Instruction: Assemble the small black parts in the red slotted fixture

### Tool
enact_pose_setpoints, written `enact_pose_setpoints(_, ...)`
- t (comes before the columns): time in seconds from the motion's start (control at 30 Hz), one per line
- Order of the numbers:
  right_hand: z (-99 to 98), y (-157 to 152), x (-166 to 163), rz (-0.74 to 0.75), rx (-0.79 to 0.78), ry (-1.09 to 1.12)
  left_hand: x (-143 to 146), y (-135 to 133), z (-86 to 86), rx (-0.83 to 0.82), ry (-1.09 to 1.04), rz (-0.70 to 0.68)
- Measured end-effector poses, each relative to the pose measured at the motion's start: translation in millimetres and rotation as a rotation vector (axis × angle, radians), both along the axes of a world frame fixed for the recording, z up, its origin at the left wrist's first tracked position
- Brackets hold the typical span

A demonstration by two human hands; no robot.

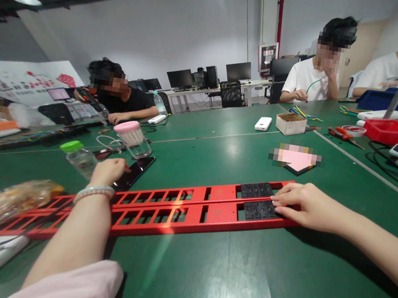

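Observation:
Two long red metal frames (173,211) with rows of rectangular cut-outs lie side by side across the green table (223,280). Black socket modules (260,209) fill the cut-outs at their right end. My right hand (306,206) lies flat on that end, fingers stretched over the black modules. My left hand (108,170), a bead bracelet on its wrist, is curled at the far side of the frames, its fingertips on a dark phone (136,171). Whether it grips the phone is hidden.
A pink-lidded jar (132,139) and a green-lidded jar (79,155) stand behind my left hand. A plastic bag (11,199) lies at left. Further off are a cardboard box (290,123), a red tray (388,131) and pliers (344,135). Other people sit around the table.

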State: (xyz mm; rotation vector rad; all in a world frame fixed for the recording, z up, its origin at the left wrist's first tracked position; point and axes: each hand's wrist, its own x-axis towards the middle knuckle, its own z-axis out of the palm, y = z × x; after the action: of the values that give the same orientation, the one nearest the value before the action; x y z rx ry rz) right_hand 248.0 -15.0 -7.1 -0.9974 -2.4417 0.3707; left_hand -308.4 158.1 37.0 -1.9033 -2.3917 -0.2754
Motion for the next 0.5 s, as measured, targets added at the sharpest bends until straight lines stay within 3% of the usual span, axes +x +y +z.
enact_pose_setpoints(0.33, -3.5, -4.8, -1.1, -0.018, 0.057, -0.051, -9.6, 13.0, -7.5, 0.040, -0.009, 0.117)
enact_pose_setpoints(0.5, -3.5, -8.3, -2.9, -0.022, 0.086, -0.099, -9.7, 21.0, -14.9, 0.014, -0.029, 0.046)
